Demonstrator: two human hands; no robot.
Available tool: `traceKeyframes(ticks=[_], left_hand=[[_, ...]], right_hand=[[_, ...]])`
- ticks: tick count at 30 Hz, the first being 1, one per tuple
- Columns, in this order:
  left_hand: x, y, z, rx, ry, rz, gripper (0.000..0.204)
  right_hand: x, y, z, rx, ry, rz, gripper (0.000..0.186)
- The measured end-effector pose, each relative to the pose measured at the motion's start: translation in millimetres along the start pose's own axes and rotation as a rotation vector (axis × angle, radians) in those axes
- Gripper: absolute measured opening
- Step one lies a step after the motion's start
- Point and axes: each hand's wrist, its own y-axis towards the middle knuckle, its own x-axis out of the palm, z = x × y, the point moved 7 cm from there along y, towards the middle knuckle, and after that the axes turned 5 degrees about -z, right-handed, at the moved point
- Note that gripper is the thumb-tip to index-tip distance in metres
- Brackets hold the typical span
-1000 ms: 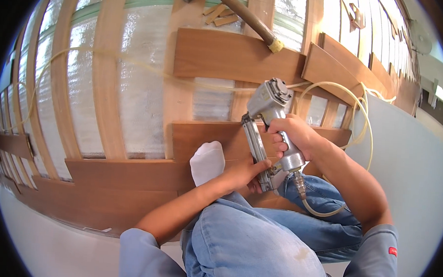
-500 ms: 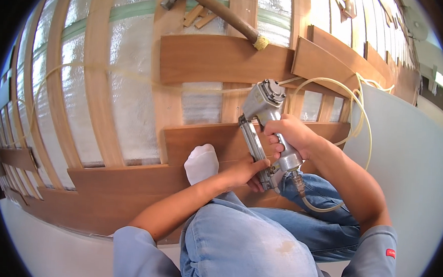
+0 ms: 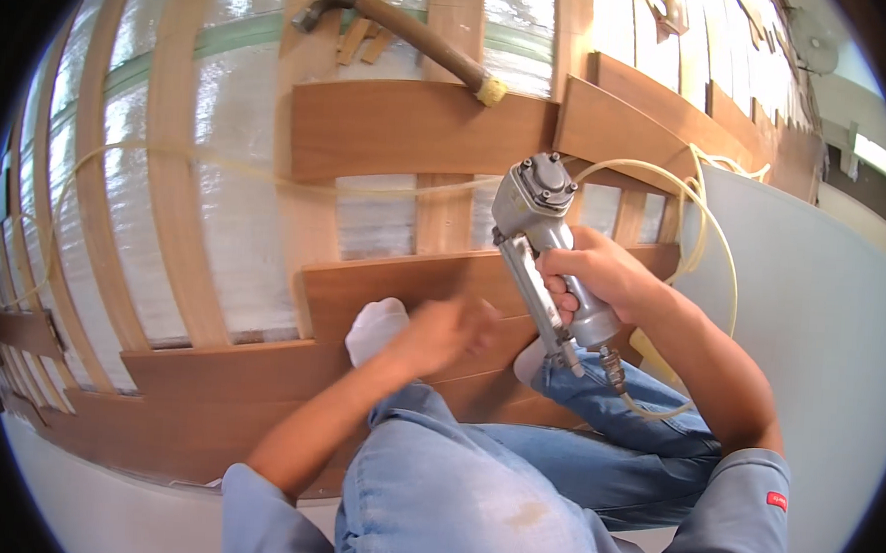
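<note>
My right hand [image 3: 588, 274] grips the handle of a silver pneumatic nail gun [image 3: 532, 206], which has a hose fitting [image 3: 613, 371] at its lower end. My left hand [image 3: 445, 332] is off the tool, just left of its magazine and over the laid brown boards [image 3: 208, 369]; its fingers are smeared by motion. My white-socked foot [image 3: 370, 328] rests on the boards beside that hand.
A hammer [image 3: 425, 43] and small wood pieces [image 3: 355, 42] lie beyond a loose board [image 3: 411, 130]. More boards [image 3: 621, 126] sit at the right. Pale battens [image 3: 180, 233] cross silver sheeting. A yellowish hose [image 3: 731, 252] loops by a pale grey surface [image 3: 811, 336].
My left hand has let go of the nail gun's magazine and moved left, away from it. My right hand still holds the gun. The view has shifted slightly.
</note>
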Motion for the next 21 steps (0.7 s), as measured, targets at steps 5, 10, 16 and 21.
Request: traceKeyframes(ticks=[5,10,16,21], left_hand=[[-144,-43,69,0.244,1.140,0.696,0.030],[-191,-42,102,0.255,1.593,0.738,0.049],[-210,-34,90,0.216,1.486,0.630,0.044],[-181,-53,127,0.551,1.414,0.285,0.026]], right_hand=[[-34,-75,-38,-0.189,-0.247,0.118,0.043],[-78,-125,-34,-0.155,-0.593,0.332,0.062],[-86,-156,-44,-0.161,-1.219,0.671,0.086],[-96,-163,-79,-0.466,-1.662,0.797,0.093]])
